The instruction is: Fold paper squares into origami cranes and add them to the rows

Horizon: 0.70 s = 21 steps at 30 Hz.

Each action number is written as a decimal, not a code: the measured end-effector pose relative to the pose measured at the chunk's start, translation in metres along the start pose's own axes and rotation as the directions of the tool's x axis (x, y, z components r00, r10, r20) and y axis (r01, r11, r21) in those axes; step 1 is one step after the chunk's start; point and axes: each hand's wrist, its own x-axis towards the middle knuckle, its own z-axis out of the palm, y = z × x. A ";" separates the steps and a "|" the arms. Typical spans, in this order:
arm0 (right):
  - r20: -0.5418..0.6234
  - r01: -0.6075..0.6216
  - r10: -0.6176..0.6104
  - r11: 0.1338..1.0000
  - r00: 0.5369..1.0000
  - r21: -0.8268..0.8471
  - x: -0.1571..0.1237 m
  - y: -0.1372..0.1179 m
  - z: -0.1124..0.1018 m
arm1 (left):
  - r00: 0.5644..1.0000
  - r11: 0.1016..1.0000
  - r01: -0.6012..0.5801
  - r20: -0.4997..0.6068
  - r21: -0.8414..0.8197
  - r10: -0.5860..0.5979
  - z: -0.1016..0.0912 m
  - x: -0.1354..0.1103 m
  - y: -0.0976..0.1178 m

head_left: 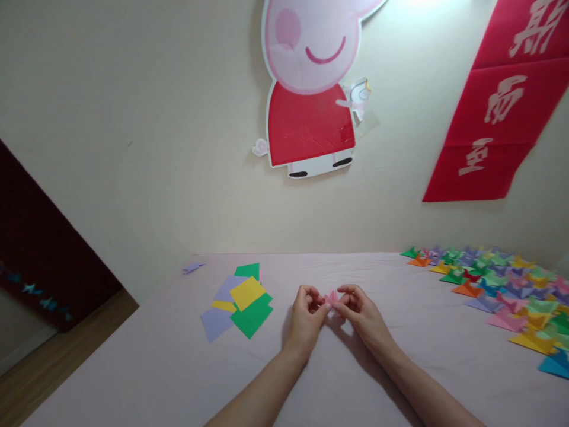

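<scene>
My left hand (307,313) and right hand (363,313) both pinch the pink folded paper (331,298) — one each side. It's right of the loose sheets (251,319) as I look — rows of folded pieces (507,320) farther right of those sheets.

Both bare forearms rise from the bottom edge and converge: the left forearm (262,385) slants up rightward, the right forearm (427,379) up leftward. The left hand (307,314) and right hand (362,313) face each other, near but apart at the palms. On each, the fingers (307,290) curl inward in a pinch, thumbs (342,308) angled toward one another, tips close together.
</scene>
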 end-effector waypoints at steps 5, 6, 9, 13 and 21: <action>0.128 -0.059 0.061 0.998 0.990 -0.023 0.000 -0.008 -0.002 | 0.996 0.992 -0.024 0.084 0.123 0.014 -0.003 0.000 -0.001; 0.141 -0.062 0.065 0.998 0.988 -0.023 -0.001 -0.009 -0.002 | 0.995 0.986 -0.036 0.093 0.165 0.021 -0.004 -0.001 -0.001; 0.136 -0.080 0.082 0.997 0.987 -0.024 -0.002 -0.011 -0.002 | 0.994 0.962 -0.071 0.101 0.262 0.046 -0.003 -0.003 0.001; 0.130 -0.083 0.084 0.996 0.988 -0.008 -0.004 -0.010 -0.004 | 0.979 0.940 -0.094 0.204 0.327 0.027 -0.003 -0.004 0.005; 0.120 -0.077 0.079 0.997 0.990 -0.019 -0.005 -0.015 -0.004 | 0.939 0.903 -0.215 0.333 0.372 0.086 -0.005 0.000 0.004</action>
